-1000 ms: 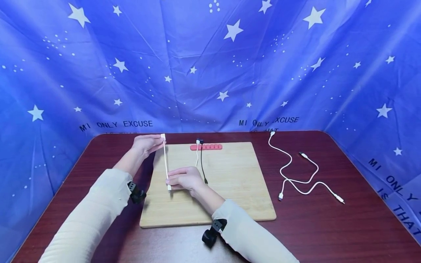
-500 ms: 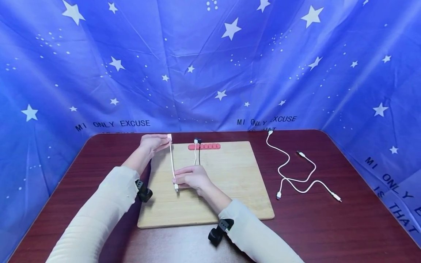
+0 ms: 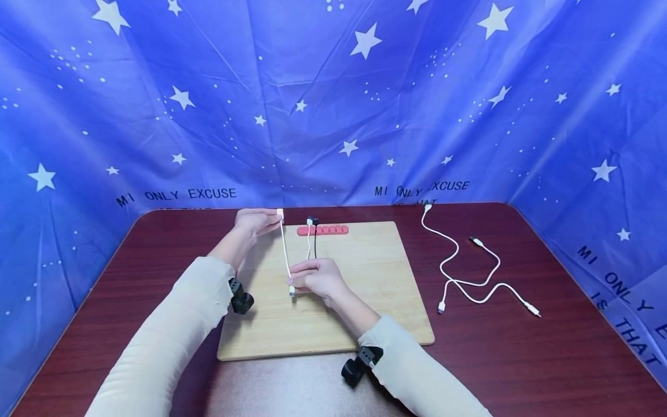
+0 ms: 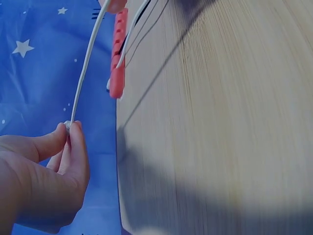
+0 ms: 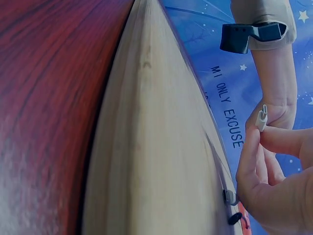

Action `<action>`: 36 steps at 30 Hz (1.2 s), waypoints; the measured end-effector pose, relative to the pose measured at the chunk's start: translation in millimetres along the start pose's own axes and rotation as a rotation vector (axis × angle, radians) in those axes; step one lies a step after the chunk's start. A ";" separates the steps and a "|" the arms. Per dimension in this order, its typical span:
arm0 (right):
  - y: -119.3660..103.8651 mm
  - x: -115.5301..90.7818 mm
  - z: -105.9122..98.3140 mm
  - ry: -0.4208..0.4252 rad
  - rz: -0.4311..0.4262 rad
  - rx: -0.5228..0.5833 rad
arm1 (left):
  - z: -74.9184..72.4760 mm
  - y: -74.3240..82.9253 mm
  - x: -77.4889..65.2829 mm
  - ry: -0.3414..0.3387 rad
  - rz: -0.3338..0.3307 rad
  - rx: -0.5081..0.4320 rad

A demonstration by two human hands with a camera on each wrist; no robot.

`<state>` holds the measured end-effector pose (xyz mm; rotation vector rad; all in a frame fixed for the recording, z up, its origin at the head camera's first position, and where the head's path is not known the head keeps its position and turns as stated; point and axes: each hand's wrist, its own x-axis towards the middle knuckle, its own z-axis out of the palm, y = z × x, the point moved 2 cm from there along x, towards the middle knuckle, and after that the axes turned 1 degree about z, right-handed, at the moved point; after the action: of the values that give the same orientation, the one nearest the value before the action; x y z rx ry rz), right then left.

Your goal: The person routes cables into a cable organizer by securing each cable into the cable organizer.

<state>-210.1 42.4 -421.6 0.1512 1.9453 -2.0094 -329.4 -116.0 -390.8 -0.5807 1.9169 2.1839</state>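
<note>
Cable (image 3: pixel 285 246): left of frame centre, over the board (image 3: pixel 375 301); we hold it nearly straight.
Left hand (image 3: pixel 255 223): pinching the upper plug (image 3: pixel 280 214).
Right hand (image 3: pixel 319 278): pinching the lower plug (image 3: pixel 292 289).
Clip (image 3: pixel 333 230): upper middle, two leads (image 3: pixel 308 243) at its left end.
Other cables (image 3: pixel 454 282): on the bench (image 3: pixel 510 359), right.

A slim white cable (image 3: pixel 285 246) is held in the air above the left part of the wooden board (image 3: pixel 375 289), nearly straight with a slight bow. The left hand (image 3: pixel 255 223) pinches its far plug (image 3: pixel 280 214); the right hand (image 3: pixel 319 279) pinches the near plug (image 3: pixel 292 291), metal tip (image 5: pixel 265 109) exposed.
</note>
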 end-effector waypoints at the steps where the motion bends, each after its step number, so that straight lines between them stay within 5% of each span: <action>1: -0.1 0.1 -1.7 0.007 0.001 0.008 | 2.5 0.0 0.4 0.002 -0.001 0.001; 29: 2.9 -4.5 -50.4 0.114 -0.026 -0.076 | 57.8 -8.3 1.9 -0.050 0.069 0.115; 36: 3.3 -4.5 -60.3 0.182 -0.040 -0.141 | 67.5 -13.0 7.3 -0.059 0.137 0.196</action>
<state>-214.3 102.6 -426.7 0.2701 2.2108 -1.9338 -342.7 -48.7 -399.3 -0.3583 2.1643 2.0307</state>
